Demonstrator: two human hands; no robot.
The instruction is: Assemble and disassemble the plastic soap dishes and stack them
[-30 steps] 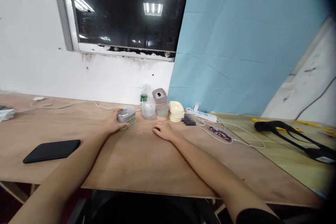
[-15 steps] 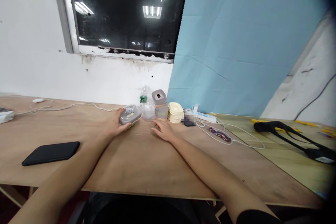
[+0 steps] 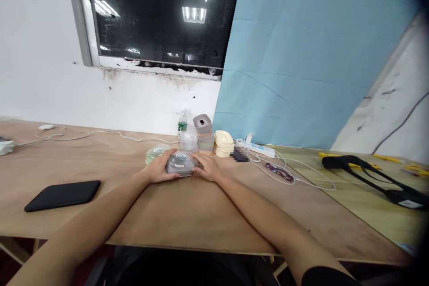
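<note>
Between my two hands is a grey container with a clear lid (image 3: 181, 163), low over the wooden table. My left hand (image 3: 160, 169) grips its left side, thumb along the near edge. On its right side, my right hand (image 3: 207, 168) has its fingers closed against the rim. A pale green lidded container (image 3: 154, 153) sits just behind my left hand. Behind the grey one stand clear plastic lids or cups (image 3: 188, 141), a stack of grey containers (image 3: 204, 136) and a stack of cream-coloured containers (image 3: 223, 144).
A green-labelled bottle (image 3: 182, 123) stands against the wall. A black phone-like slab (image 3: 63, 195) lies at left. To the right are a power strip (image 3: 259, 149), white cables, a dark red patterned item (image 3: 279, 171) and a black strap-like object (image 3: 362, 174).
My left hand has brought the grey container right and toward me, uncovering the pale green one. My right hand now holds its right side.
</note>
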